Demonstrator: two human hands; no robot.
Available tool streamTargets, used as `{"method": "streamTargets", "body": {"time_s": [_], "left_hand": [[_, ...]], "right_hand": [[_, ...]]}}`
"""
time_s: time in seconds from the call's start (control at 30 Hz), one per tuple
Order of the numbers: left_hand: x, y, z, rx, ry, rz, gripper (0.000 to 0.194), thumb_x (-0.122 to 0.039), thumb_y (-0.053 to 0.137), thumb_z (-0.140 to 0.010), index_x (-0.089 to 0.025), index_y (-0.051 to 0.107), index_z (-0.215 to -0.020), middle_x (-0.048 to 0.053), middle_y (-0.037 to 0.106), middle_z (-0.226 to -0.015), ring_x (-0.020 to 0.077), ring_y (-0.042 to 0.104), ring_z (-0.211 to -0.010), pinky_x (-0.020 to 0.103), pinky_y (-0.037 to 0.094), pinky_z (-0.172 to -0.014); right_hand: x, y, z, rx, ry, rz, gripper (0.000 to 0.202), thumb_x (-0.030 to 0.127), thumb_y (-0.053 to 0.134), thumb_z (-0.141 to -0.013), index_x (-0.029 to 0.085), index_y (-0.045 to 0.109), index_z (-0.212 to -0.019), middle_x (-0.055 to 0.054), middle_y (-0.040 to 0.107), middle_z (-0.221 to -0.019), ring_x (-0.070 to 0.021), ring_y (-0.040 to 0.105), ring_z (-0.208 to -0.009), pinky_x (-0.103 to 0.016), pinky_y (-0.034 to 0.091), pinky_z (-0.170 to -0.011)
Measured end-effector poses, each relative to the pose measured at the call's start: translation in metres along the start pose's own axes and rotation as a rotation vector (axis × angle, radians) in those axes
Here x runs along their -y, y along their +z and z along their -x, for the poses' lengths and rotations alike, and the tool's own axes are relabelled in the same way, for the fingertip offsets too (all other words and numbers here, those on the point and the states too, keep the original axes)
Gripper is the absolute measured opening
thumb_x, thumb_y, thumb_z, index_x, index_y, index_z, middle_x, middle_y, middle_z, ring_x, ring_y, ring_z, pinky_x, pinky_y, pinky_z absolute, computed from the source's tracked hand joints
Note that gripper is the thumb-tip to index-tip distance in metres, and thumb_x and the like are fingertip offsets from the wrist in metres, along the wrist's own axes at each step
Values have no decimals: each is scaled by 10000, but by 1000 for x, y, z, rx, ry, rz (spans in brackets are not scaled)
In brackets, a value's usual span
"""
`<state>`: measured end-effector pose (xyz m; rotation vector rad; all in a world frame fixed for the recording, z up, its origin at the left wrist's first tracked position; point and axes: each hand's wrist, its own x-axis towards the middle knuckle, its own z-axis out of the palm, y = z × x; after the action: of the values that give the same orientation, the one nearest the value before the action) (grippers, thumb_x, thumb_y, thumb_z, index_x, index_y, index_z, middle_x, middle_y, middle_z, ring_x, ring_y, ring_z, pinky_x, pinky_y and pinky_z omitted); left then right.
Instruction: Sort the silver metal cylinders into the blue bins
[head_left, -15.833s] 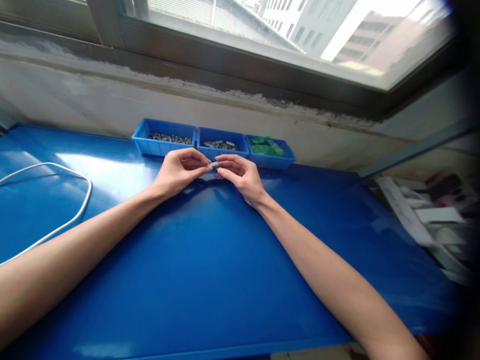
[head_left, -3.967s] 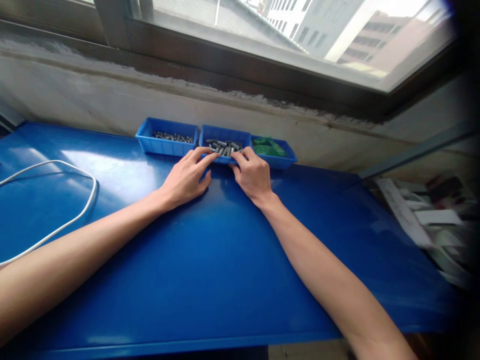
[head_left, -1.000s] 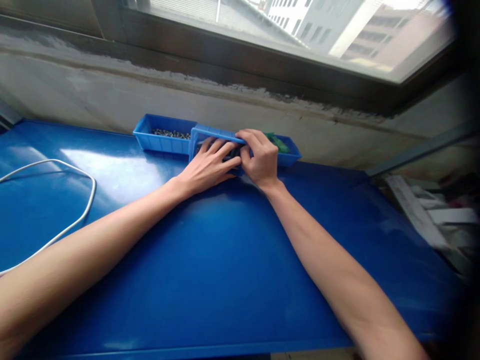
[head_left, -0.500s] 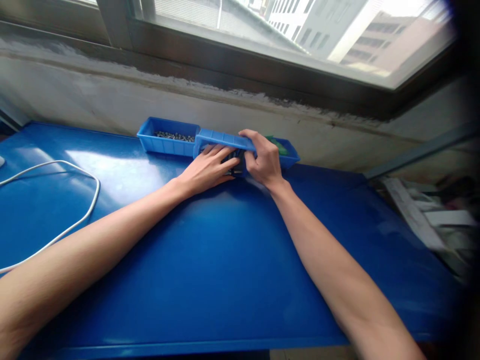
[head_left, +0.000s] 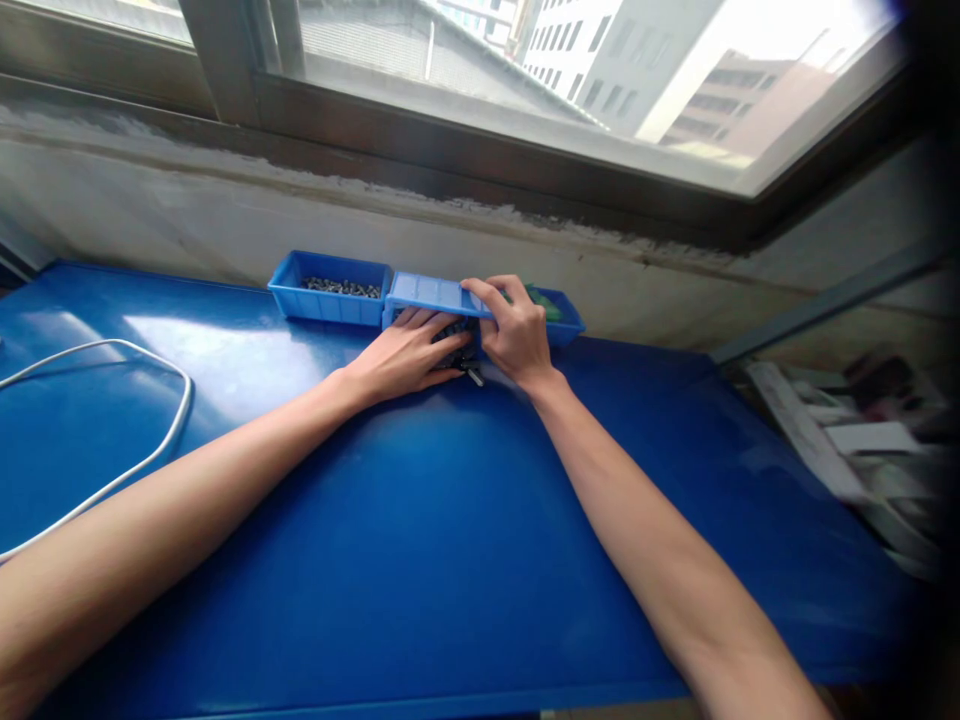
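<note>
A blue plastic bin (head_left: 427,289) lies tipped on its side, its opening turned toward me. My right hand (head_left: 517,335) grips its right end, fingers over the upper side. My left hand (head_left: 409,355) lies palm down across the opening with its fingers apart, partly covering the dark small parts (head_left: 456,330) inside. By the left fingertips, a few small metal pieces (head_left: 474,374) are out on the blue table (head_left: 420,560); their exact kind is too small to tell.
Left of the tipped bin stands another blue bin (head_left: 330,308) with many small metal parts. Behind my right hand is a blue bin (head_left: 566,330) holding something green (head_left: 544,303). A white cable (head_left: 184,400) curves over the table's left. Wall and window run behind.
The bin has tipped further toward me, showing more of its side. Some small metal pieces have come out beside my left fingers. My right hand keeps its grip.
</note>
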<state>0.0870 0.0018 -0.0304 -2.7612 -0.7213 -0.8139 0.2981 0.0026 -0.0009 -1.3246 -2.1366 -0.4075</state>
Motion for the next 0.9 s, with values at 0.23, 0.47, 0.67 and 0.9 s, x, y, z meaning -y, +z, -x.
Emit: {"method": "streamTargets", "body": {"time_s": [0.23, 0.47, 0.67, 0.9], "left_hand": [[-1, -1, 1, 5, -7, -18, 405, -447, 609, -971, -177, 663, -1268, 182, 562, -1428, 372, 488, -1346, 537, 405, -1112], [-3, -4, 0, 47, 9, 13, 416, -476, 584, -980, -171, 650, -1256, 180, 578, -1412, 365, 486, -1341, 529, 394, -1121], [-3, -5, 4, 74, -59, 76, 615, -572, 576, -958, -158, 565, -1413, 183, 532, -1486, 372, 480, -1364, 523, 387, -1137], [-7, -12, 10, 85, -74, 78, 573, -580, 493, -995, -177, 607, -1387, 166, 578, -1442, 353, 509, -1331, 512, 426, -1106]], "right_hand": [[1, 2, 5, -27, -21, 47, 512, 115, 445, -935, 266, 593, -1401, -103, 612, -1275, -225, 656, -1040, -302, 575, -826], [1, 4, 6, -56, -33, 49, 509, 119, 458, -914, 242, 589, -1390, -111, 603, -1253, -215, 655, -974, -303, 574, -791], [-2, 6, 9, -101, -73, 37, 501, 120, 447, -913, 241, 592, -1377, -109, 594, -1243, -196, 650, -915, -297, 567, -754], [-6, 4, 9, -144, -100, 19, 510, 121, 473, -874, 248, 609, -1349, -101, 602, -1203, -210, 646, -943, -301, 568, -744]]}}
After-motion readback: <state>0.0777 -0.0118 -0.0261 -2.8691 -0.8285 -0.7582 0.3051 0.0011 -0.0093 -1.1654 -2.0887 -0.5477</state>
